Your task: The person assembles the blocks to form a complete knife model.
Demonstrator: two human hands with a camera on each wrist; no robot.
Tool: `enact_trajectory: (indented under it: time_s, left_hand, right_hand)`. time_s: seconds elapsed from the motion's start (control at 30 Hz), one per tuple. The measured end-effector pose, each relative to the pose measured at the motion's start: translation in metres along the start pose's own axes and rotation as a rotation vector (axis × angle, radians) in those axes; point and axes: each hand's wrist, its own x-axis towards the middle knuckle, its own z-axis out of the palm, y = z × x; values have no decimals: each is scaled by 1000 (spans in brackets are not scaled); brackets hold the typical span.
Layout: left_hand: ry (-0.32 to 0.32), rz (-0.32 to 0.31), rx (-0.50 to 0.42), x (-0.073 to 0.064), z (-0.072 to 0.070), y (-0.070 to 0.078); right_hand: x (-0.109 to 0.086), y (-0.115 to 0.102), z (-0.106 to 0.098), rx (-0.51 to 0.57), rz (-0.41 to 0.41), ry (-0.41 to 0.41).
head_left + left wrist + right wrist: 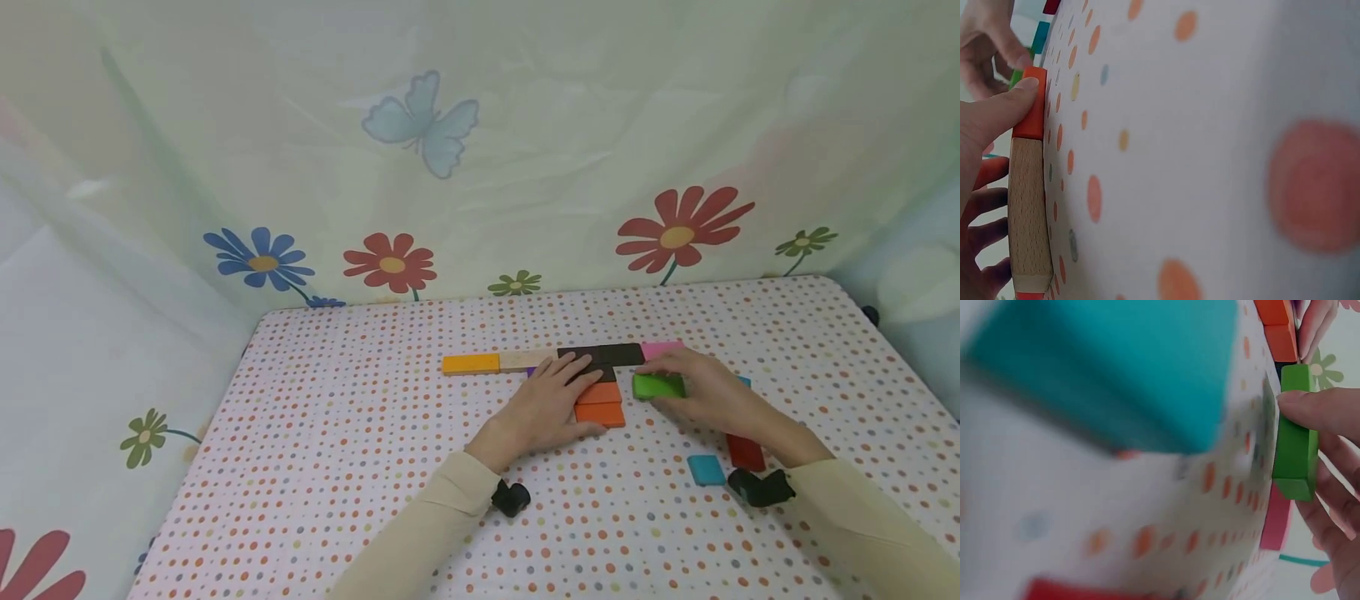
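My left hand point(542, 407) lies over a group of flat blocks, fingers spread across the black blocks point(600, 355). Its thumb touches the near edge of an orange block point(1034, 119), with a wooden block point(1027, 206) beside that in the left wrist view. Between thumb and fingers my right hand point(712, 393) pinches a green block point(658, 387), just right of the orange blocks. In the right wrist view the green block point(1295, 440) is slightly tilted; a pink block point(1276, 519) shows behind it. My left hand hides part of the group.
Left along the back row are a pale wooden block point(525, 359) and a yellow block point(471, 364). A light-blue block point(707, 470) and a red block point(746, 452) lie near my right wrist. Another blue block point(745, 381) peeks out behind it. The dotted tablecloth point(337, 450) meets a flowered backdrop point(525, 167).
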Motion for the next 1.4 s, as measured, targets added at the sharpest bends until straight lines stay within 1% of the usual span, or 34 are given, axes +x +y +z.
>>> enact_trajectory:
  time_s: [0.13,0.33,0.6,0.77,0.97,1.2,1.4]
  left_hand:
    - [2,4,-2,1,-1,1]
    - [4,6,7,4,0,3]
    - [-13,-3,14,5,-3,4]
    - [-30,-13,14,4,-4,3]
    - [-26,-9,0,4,-4,1]
    - [-25,-11,-7,3,-2,0]
    - [-28,-13,-31,2,-1,0]
  right_hand:
    - [14,-1,-3,-30,-9,-16]
    - [23,-2,-5,-45,-37,-15]
    - [27,-4,-2,-65,-71,-6]
    - [30,-5,-1,-80,-58,-28]
    - [34,-6,-1,-94,-35,-57]
    - [37,-7,0,-109,-45,-77]
    - [38,-7,2,-108,-41,-97]
